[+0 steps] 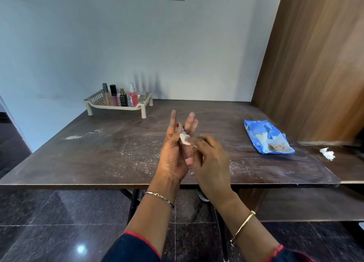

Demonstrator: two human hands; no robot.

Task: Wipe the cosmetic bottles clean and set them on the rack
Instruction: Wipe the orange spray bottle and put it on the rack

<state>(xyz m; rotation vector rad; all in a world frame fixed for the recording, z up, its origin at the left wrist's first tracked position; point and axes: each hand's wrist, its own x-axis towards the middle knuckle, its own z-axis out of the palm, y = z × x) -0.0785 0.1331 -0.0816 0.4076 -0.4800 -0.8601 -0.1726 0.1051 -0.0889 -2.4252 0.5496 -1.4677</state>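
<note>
The left hand (173,155) pins a slim pink bottle (188,153) between thumb and straight fingers, well in front of the rack (92,100). The right hand (212,159) pinches a wipe (184,139) against its top. This one looks mid-wipe. Four bottles (118,96) already stand upright in the rack. Far right of the rack lie a blue pack (267,137) and a crumpled tissue (327,153).

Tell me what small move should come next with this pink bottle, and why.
Probably slide the wipe down the pink bottle toward its lower end. The right hand pinches the wipe at the bottle's upper part only, while the left hand holds the bottle above the table, so setting it away seems premature.
</note>
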